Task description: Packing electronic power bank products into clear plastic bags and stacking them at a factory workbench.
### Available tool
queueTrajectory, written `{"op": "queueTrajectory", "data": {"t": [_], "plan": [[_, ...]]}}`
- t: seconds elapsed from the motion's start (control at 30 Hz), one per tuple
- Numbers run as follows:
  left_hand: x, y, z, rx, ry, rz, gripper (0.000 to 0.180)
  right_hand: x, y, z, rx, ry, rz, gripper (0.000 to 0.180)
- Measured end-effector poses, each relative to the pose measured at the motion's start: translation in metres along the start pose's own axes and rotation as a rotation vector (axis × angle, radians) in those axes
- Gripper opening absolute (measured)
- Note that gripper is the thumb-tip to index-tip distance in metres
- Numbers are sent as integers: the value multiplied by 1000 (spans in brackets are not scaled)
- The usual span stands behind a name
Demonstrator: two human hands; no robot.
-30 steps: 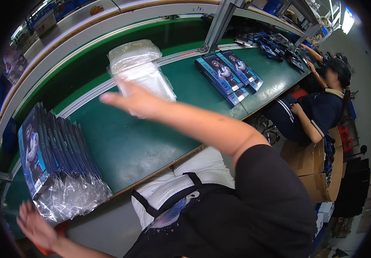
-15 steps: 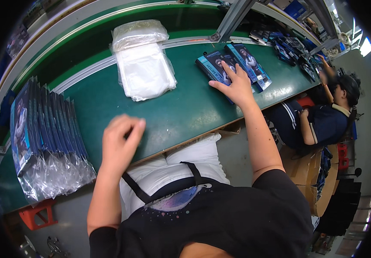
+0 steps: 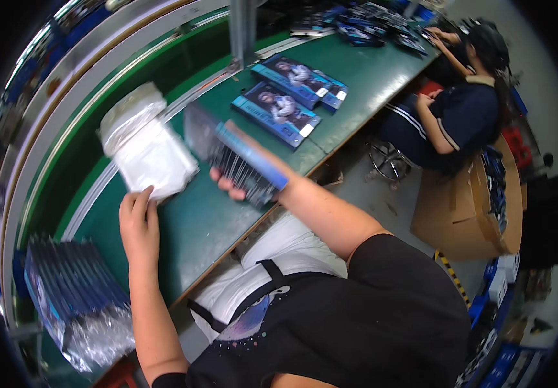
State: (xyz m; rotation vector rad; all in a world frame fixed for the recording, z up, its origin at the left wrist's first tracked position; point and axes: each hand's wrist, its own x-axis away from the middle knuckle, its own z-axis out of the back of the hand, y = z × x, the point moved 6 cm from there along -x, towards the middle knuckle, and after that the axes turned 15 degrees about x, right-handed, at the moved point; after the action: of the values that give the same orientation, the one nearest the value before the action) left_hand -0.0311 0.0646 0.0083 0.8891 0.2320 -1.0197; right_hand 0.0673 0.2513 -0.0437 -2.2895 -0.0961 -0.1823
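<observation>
My right hand (image 3: 228,185) grips a thin blue-and-black retail box (image 3: 253,155), held tilted above the table and blurred by motion. Its fingertips show at the box's lower left edge, while the rest of the hand is mostly hidden behind it. At the near edge of a stack of clear plastic bags (image 3: 153,161), my left hand (image 3: 140,216) has its fingers pressed together on the bag edge. Two more blue boxes lie to the right: a nearer box (image 3: 275,113) and a farther box (image 3: 292,77), which overlaps another one.
Several bagged boxes (image 3: 78,284) stand in a row at the left. Dark blue packages (image 3: 363,29) are heaped at the far end of the green table (image 3: 195,242). A co-worker (image 3: 450,110) sits to the right, near a large cardboard carton (image 3: 453,207).
My right hand has picked up a box and brought it left toward me. My left hand has moved to the plastic bags. The view has turned to the right.
</observation>
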Motion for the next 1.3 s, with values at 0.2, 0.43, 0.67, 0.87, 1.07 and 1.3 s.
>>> {"op": "queueTrajectory", "data": {"t": [0.2, 0.43, 0.67, 0.87, 1.07, 1.3], "plan": [[2, -15, 2, 119, -73, 152, 20, 5, 29, -24, 74, -193, 7, 40], [-3, -18, 6, 245, -42, 157, 22, -26, 43, -52, 243, -247, -56, 75], [11, -38, 7, 622, -6, 427, 22, -20, 26, -47, 322, -196, 56, 56], [19, -45, 3, 913, 185, 745, 24, -9, 21, -34, 467, -176, -59, 69], [11, -30, 18, 462, 91, 508, 17, -10, 17, -39, 581, -92, 55, 76], [12, -25, 19, 471, -3, 538, 18, -1, 23, -39, 632, 84, 278, 63]]}}
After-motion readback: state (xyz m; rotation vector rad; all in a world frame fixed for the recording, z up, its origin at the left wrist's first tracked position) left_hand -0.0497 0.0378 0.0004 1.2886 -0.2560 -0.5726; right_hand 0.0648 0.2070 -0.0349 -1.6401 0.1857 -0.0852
